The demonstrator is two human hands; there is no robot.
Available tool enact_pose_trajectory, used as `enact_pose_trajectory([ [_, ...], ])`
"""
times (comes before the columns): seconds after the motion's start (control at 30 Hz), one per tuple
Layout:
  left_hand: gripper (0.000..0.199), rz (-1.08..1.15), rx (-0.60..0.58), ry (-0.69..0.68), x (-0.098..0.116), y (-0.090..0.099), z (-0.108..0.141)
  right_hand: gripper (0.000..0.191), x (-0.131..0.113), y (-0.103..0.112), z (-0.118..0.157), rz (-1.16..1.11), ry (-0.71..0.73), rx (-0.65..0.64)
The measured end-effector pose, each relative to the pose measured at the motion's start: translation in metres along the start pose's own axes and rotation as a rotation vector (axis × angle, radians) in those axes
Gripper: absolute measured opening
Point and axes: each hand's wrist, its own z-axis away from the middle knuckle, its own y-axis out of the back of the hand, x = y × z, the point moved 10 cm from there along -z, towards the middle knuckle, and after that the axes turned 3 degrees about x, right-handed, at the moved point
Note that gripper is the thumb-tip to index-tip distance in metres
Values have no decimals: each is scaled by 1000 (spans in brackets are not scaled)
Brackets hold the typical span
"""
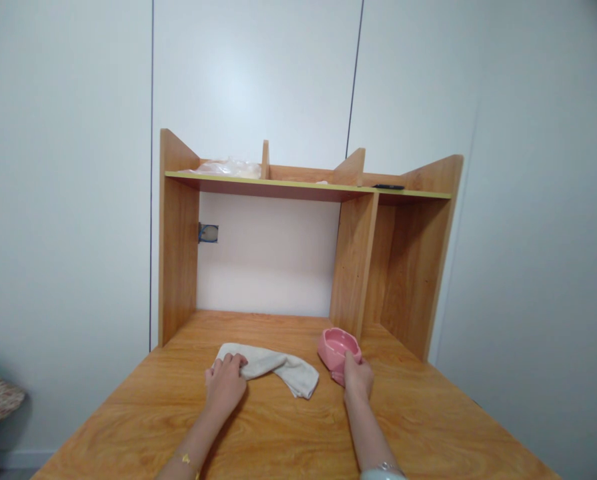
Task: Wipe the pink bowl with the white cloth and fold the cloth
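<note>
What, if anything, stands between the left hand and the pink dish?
The cloth, under the left hand, lies on the desk between them, its right end just short of the pink dish, which the right hand holds. Nothing else visible intervenes.

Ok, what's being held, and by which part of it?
The right hand holds the pink bowl by its near right side. The left hand has fingers on the left end of the cloth; whether they grip is unclear.

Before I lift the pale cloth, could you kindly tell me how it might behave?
The pale cloth will probably droop, as it lies in soft folds. It likely won't roll, lying low along the desk.
</note>
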Motion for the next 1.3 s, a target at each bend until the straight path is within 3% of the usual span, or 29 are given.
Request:
enact_pose_trajectory([
  [0.4,35,6,8,-4,-1,-3,-2,51,-1,-1,-2,7,-21,-26],
  [0.53,35,16,9,1,-2,-4,-2,61,-8,2,7,17,-21,-39],
  [0.67,33,29,17,-2,-1,-2,-2,72,-28,25,21,101,48,70],
  [0.83,33,39,48,21,-3,4,-1,53,-68,37,41,163,231,92],
  [0.9,32,49,54,33,-4,6,-1,43,-90,28,51,98,409,30],
  [1.0,29,89,57,44,-6,8,-2,32,-109,-4,71,-1,636,-215],
  [1.1,30,101,117,86,-13,16,-4,29,-101,-37,87,53,671,-444],
  [1.2,36,62,215,158,-28,27,-7,27,-87,-52,92,218,646,-518],
  [1.3,44,43,223,205,-43,24,-14,24,-77,-60,95,352,625,-596],
])
